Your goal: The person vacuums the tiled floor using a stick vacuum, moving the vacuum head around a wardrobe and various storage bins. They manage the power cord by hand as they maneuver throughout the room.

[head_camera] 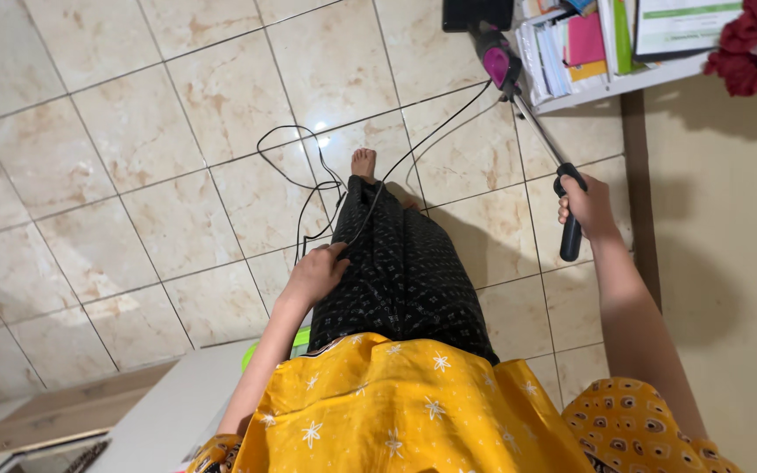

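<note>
My right hand point(587, 207) grips the black handle point(570, 219) of a stick vacuum whose thin metal tube runs up to a magenta body point(497, 60) near a shelf. My left hand point(315, 275) holds the black power cord point(308, 188) against my dark patterned skirt. The cord loops loosely over the beige floor tiles in front of my bare foot point(364, 163) and leads up toward the vacuum body.
A white shelf point(611, 86) with books and papers stands at the upper right, with a red cloth point(751, 48) beside it. A beige wall runs down the right side. A white surface point(173, 412) and a green object point(251, 355) lie at the lower left.
</note>
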